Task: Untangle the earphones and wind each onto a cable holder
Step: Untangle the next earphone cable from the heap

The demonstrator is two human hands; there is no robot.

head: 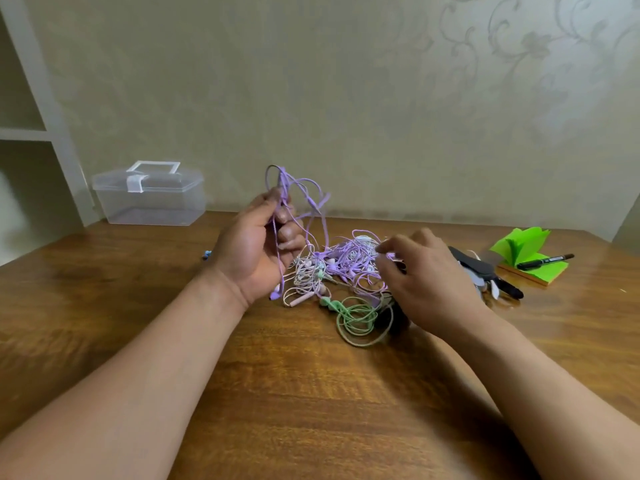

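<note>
A tangle of earphone cables lies on the wooden table (138, 306): purple earphones (349, 254), pink earphones (304, 275) and green earphones (356, 317). My left hand (256, 247) is raised above the table and grips a bunch of the purple cable; loops stand above its fingers and an earbud hangs below the palm. My right hand (426, 278) rests on the right side of the tangle and pinches purple strands with its fingertips. Dark cable holders (474, 265) lie just right of that hand, partly hidden by it.
A clear plastic box (149, 195) with a white handle stands at the back left against the wall. At the right lie a green sticky-note pad (530, 258) with a black marker (547, 261) on it, and another marker (509, 289).
</note>
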